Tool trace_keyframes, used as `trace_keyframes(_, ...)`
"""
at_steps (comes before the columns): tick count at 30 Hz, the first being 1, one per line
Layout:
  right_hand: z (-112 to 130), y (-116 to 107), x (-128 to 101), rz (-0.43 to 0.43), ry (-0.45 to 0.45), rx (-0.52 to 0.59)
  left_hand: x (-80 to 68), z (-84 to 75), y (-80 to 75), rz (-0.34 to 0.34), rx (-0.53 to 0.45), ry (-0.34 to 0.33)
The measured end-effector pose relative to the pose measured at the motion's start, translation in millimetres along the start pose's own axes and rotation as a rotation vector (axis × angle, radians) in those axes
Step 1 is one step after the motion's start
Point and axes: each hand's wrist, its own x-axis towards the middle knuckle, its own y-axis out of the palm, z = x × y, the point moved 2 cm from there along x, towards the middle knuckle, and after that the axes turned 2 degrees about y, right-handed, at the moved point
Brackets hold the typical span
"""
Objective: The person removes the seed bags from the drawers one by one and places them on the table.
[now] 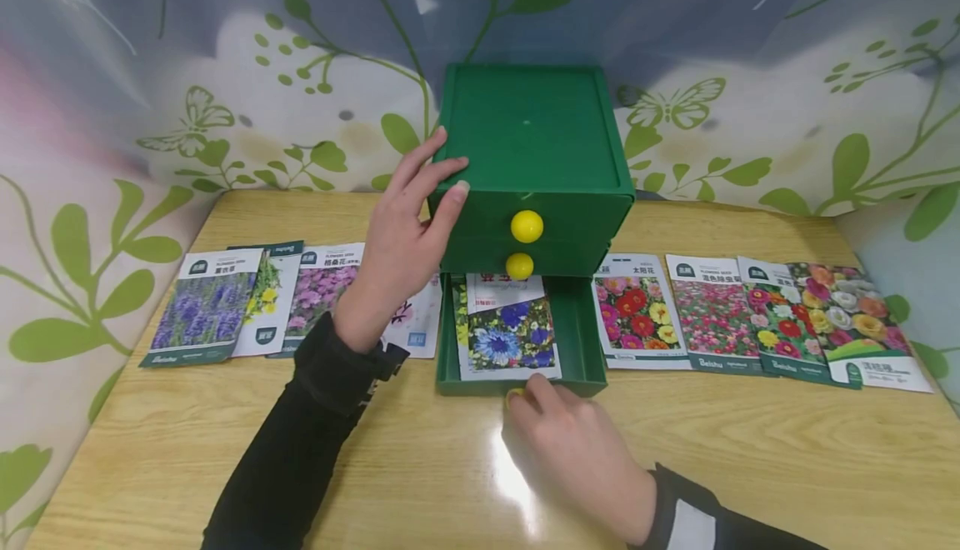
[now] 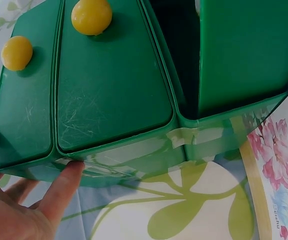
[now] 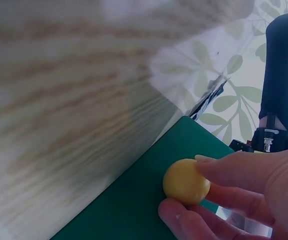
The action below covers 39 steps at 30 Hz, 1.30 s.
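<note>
A green drawer cabinet with yellow ball knobs stands on the wooden table. Its bottom drawer is pulled out, and seed packets lie inside, a blue-flower packet on top. My right hand pinches the bottom drawer's yellow knob between thumb and fingers. My left hand rests against the cabinet's left side, fingers spread along its top edge; in the left wrist view its fingertips touch the side wall. Both upper drawers are closed.
Left of the cabinet lie several seed packets, among them a lavender packet and a pink-flower packet. More packets, such as a red-and-yellow flower packet, line the right side. A leaf-patterned cloth hangs behind the table.
</note>
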Motion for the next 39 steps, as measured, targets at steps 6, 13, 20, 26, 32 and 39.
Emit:
trace_keyframes(6, 2, -1, 0, 0.002, 0.006, -0.006, 0.2, -0.3, 0.7, -0.004, -0.007, -0.005)
trace_keyframes(13, 1, -3, -2, 0.034, 0.010, -0.011, 0.3, -0.1, 0.4, 0.007, -0.023, -0.034)
trace_keyframes(20, -6, -14, -2, -0.001, 0.018, 0.073, -5.7, -4.4, -5.0, 0.000, -0.039, -0.103)
trace_keyframes(26, -27, -33, 7, -0.044, 0.094, 0.132, -22.5, -11.6, -20.8, -0.079, 0.072, -0.168)
trace_keyframes(32, -54, -46, 24, -0.029, 0.181, 0.150, -41.0, -14.6, -19.5, 0.266, 0.123, -0.331)
trace_keyframes(39, -71, -34, 42, 0.131, 0.291, 0.154, -50.9, -16.5, 9.9, 0.672, 0.123, -0.434)
